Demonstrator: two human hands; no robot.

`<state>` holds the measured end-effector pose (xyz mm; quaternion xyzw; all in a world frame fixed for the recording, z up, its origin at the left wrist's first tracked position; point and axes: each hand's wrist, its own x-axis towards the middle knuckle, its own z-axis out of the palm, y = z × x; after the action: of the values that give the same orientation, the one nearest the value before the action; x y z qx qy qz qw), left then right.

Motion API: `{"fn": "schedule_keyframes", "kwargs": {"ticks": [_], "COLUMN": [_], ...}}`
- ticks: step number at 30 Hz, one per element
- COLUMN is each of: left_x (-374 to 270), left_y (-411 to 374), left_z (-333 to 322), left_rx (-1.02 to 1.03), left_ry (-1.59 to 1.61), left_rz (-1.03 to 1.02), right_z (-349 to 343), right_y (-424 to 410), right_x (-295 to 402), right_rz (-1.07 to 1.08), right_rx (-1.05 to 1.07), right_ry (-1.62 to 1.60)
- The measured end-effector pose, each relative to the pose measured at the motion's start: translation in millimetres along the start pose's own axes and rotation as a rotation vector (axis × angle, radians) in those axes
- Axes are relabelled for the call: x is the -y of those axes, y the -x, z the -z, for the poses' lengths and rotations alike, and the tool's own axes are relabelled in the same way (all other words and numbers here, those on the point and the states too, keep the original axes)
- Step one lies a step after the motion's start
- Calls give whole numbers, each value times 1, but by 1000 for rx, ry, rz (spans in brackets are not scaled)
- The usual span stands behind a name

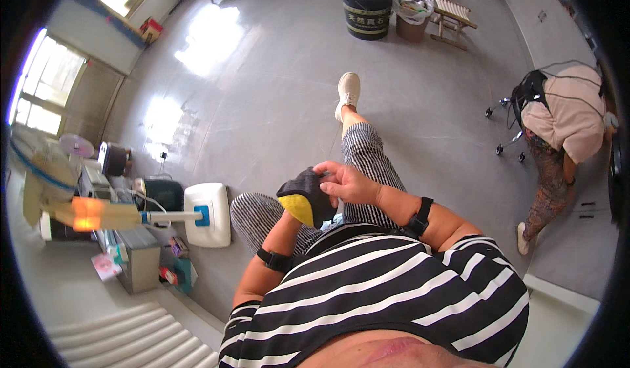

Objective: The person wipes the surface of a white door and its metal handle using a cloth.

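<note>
A dark fabric piece with a yellow panel (299, 208), perhaps a cap or a mitten, covers my left hand, whose wrist (291, 222) shows below it; the fingers are hidden inside. From the other side, my right hand (350, 183) reaches across to the dark fabric. Its thumb and forefinger are bent at the fabric's right edge and seem to pinch it. Both hands are above my lap, over striped trousers (366, 146). A black strap with a buckle (421, 218) circles my right arm, and a similar strap (274, 261) circles my left one.
A white fan base (206, 215) stands at left, beside a grey cabinet (140, 259). At the top are a black bucket (368, 18), a lined bin (412, 26) and a wooden stool (450, 13). Another person (561, 131) is at right, near a wheeled chair base (512, 136).
</note>
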<state>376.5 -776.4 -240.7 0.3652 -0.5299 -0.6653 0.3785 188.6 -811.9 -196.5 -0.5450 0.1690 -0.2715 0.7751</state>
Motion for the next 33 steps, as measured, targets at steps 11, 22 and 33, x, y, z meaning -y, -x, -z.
{"fn": "schedule_keyframes", "kwargs": {"ticks": [11, 22, 33], "left_x": [-153, -140, -95], "left_y": [-86, -163, -174], "left_z": [42, 129, 191], "left_rx": [-383, -737, -424], "left_ry": [-1470, -1903, -932], "left_rz": [-417, -121, -366], "right_z": [48, 101, 200], "right_y": [-99, -225, -298], "right_x": [39, -11, 23], "right_rz": [325, 497, 124], "right_rx": [-279, 31, -52], "right_ry": [270, 837, -406]}}
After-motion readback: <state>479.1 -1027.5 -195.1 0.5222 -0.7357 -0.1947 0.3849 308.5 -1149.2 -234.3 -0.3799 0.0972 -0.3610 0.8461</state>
